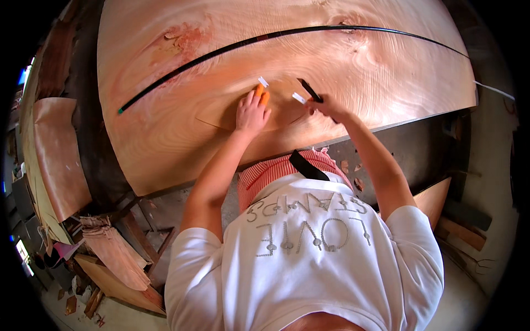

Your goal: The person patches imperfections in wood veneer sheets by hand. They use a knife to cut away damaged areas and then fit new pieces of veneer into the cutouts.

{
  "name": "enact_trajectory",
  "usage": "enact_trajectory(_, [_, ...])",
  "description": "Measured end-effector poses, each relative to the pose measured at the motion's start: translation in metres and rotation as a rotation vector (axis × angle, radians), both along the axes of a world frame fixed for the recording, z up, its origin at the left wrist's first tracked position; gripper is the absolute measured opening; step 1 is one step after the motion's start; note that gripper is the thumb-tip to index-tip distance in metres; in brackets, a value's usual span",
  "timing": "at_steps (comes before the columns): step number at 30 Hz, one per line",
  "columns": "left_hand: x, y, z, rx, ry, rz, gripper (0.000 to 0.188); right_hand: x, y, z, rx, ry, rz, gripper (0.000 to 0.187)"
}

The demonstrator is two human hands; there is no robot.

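A large sheet of wood veneer (165, 127) with pale swirling grain lies before me, and a curved outline around a slightly darker patch (221, 110) shows on it. My left hand (253, 113) rests on this patch with its fingers stretched forward, orange covers on some fingertips. Just beyond those fingertips lies a small white strip (263, 81). To the right, my right hand (329, 107) is closed around a slim black tool (310, 90), whose exact kind I cannot make out. Another white strip (298, 98) shows at the right hand's fingertips; whether they pinch it is unclear.
A long thin black rod (265, 37), curved in this view, lies across the far part of the sheet. Loose veneer pieces (61, 160) hang and lie at the left, with ragged strips (113, 248) below. A wooden board (436, 201) leans at the right, and scraps litter the floor.
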State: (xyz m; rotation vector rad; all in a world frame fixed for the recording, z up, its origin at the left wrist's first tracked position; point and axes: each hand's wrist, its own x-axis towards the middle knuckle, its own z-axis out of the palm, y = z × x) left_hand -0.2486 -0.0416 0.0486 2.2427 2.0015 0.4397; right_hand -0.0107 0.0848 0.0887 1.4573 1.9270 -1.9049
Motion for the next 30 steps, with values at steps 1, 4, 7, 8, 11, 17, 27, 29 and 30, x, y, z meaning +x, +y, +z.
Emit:
enact_trajectory(1, [0.004, -0.014, -0.003, 0.099, -0.030, -0.031, 0.051, 0.012, -0.014, -0.009, -0.040, 0.032, -0.009, 0.024])
enact_trajectory(4, [0.015, -0.059, -0.010, -0.069, -0.053, -0.129, 0.061, 0.020, -0.056, -0.019, -0.113, 0.076, -0.087, 0.025])
enact_trajectory(7, [0.025, -0.083, -0.013, -0.129, -0.054, -0.090, 0.067, 0.013, -0.086, -0.033, -0.167, 0.132, -0.166, 0.026])
enact_trajectory(8, [0.028, -0.087, -0.013, -0.131, -0.049, -0.059, 0.067, 0.007, -0.094, -0.034, -0.165, 0.113, -0.169, 0.026])
enact_trajectory(11, [0.043, -0.089, -0.015, -0.125, -0.095, 0.002, 0.069, 0.003, -0.106, -0.048, -0.180, 0.121, -0.214, 0.025])
enact_trajectory(17, [0.079, -0.089, -0.010, -0.149, -0.185, -0.051, 0.067, -0.003, -0.111, -0.069, 0.050, 0.096, -0.137, 0.026])
enact_trajectory(27, [0.085, -0.089, 0.006, -0.185, -0.056, 0.009, 0.062, 0.023, -0.013, -0.046, 0.152, 0.017, 0.479, 0.027])
enact_trajectory(29, [0.079, -0.096, 0.004, -0.179, -0.078, 0.017, 0.061, 0.025, -0.026, -0.007, 0.005, 0.013, 0.248, 0.029])
enact_trajectory(30, [0.072, -0.095, 0.002, -0.104, -0.124, -0.024, 0.061, 0.028, -0.036, 0.001, -0.039, 0.033, 0.170, 0.028])
